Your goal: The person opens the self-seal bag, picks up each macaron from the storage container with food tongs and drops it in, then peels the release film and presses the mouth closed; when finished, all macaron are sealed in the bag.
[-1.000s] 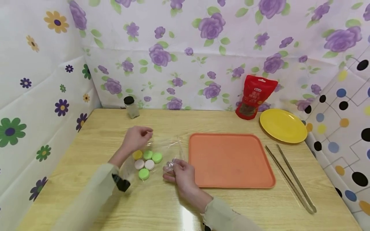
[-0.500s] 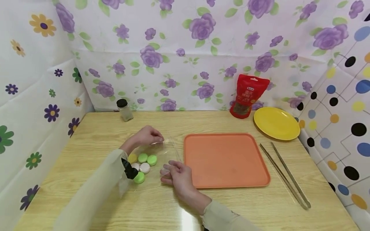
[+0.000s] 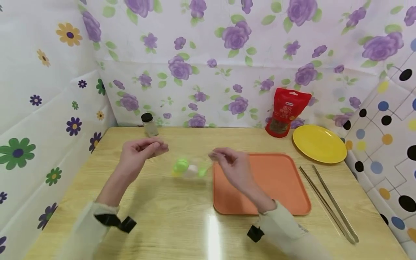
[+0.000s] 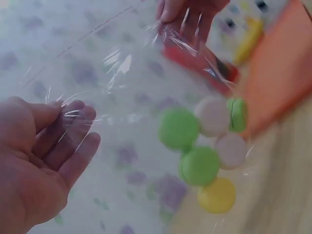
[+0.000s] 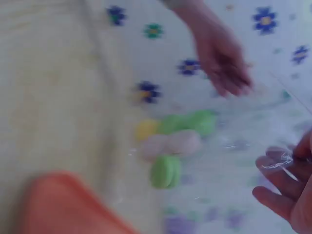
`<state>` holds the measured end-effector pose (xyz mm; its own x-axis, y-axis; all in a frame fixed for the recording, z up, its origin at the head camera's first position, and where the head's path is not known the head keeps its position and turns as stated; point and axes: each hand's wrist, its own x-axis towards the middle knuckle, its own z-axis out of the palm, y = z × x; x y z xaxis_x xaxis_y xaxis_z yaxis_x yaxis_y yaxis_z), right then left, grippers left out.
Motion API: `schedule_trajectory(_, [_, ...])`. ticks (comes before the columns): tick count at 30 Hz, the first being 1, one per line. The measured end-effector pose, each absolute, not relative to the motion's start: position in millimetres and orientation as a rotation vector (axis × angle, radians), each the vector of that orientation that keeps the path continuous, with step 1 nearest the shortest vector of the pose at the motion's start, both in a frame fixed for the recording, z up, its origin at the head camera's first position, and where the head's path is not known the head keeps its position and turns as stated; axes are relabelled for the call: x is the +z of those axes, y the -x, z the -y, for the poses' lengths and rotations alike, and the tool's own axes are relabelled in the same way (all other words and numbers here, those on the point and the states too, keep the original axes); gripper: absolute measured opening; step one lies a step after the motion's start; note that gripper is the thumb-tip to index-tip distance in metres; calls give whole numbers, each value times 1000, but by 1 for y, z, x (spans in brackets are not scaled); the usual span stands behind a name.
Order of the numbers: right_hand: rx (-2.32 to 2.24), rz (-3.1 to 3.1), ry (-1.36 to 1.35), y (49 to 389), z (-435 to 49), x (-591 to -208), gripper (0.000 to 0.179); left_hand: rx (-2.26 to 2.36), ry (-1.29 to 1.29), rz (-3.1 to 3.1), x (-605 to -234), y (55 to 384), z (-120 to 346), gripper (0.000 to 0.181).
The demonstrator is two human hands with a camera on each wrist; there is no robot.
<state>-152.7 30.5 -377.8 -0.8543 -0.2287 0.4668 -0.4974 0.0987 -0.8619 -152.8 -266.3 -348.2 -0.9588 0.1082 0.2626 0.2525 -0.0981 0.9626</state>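
Note:
My left hand and right hand hold up a clear plastic bag between them, each pinching part of its upper edge. Low in the bag hang several macarons: green ones, pale whitish-pink ones and a yellow one. In the head view they are blurred, and the film itself barely shows. My right hand is above the left part of the orange tray; my left hand is in front of the small jar.
At the back right, a red snack pouch stands beside a yellow plate. Metal tongs lie right of the tray on the wooden table. Patterned cloth walls border the table at the back and sides.
The bag of macarons lay flat on the table before and is now lifted upright. Both hands have risen; the right moved right over the tray, and the left moved back to the left.

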Motion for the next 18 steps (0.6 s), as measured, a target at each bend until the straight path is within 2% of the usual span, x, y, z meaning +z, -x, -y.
schedule_trajectory(3, [1783,2116,-845,151,-46,-352,15,-2126,505,1925,-341,130,253,19])
schedule_trajectory(7, [1970,2150,-836,146,-65,-340,13,-2145,450,1857,-339,110,232,13])
schedule_trajectory(13, [2118,2300,-684,122,-92,-342,18,-2312,213,1840,-346,77,201,11])
schedule_trajectory(18, [2196,2350,-511,93,-113,-354,32,-2290,47,1923,-359,50,179,6])
